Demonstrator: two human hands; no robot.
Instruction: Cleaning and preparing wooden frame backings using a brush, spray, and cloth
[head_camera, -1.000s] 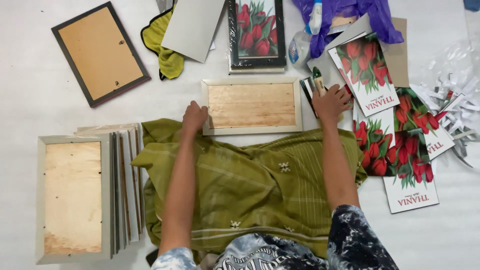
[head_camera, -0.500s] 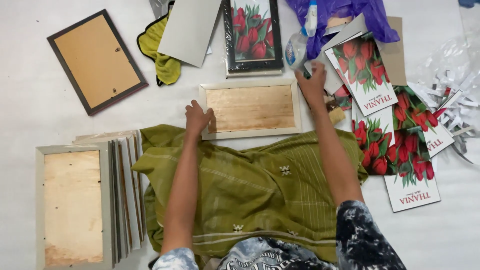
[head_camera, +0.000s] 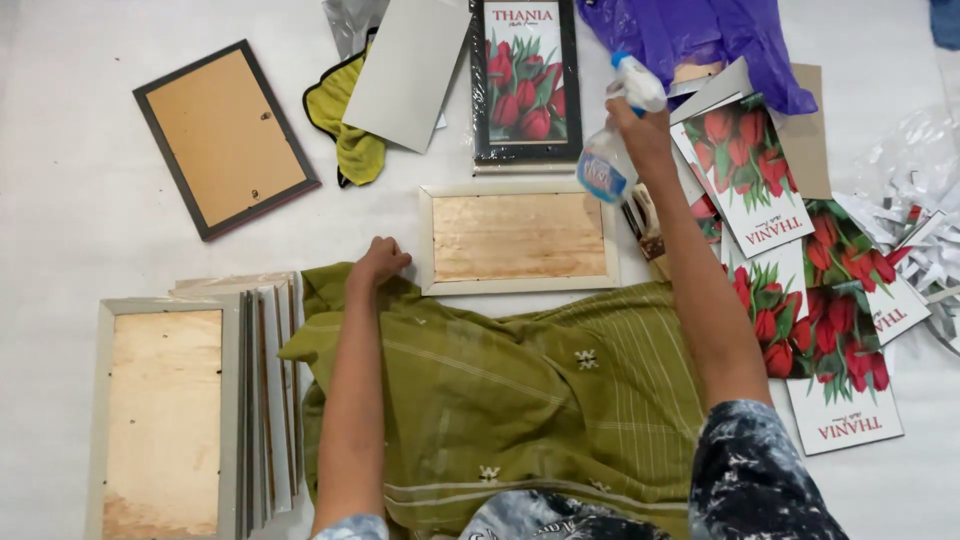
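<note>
Right hand: the right hand (head_camera: 640, 125) is wrapped around the neck of a clear spray bottle (head_camera: 612, 150) with a white nozzle and a round blue label, lifted above the far right corner of the pale frame.
Left hand: the left hand (head_camera: 380, 260) is curled in a loose fist, knuckles resting on the floor just beside the near left corner of the pale frame, touching the edge of the green cloth.
Spray bottle: small thin plastic, likely light and a little slick; by the look of it the narrow neck under the trigger is the surest place to hold.
Pale frame: a light wooden picture frame (head_camera: 518, 238) lies back-up mid-floor, its plywood backing showing; stiff, and probably fragile if glazed.
Green cloth: a soft olive garment (head_camera: 520, 400) covers the person's lap at the near edge.
Prints: glossy red-tulip sheets (head_camera: 830, 290) with white bands fan along the right edge, some overlapping.
Wrapped frame: a black frame (head_camera: 525, 80) with a tulip print, in clear film, lies at the far edge.
Other frames: a dark frame (head_camera: 225, 138) lies back-up far left; a stack (head_camera: 190, 400) sits at the near left corner.
Purple bag: crumpled plastic (head_camera: 700, 35), far right.
</note>
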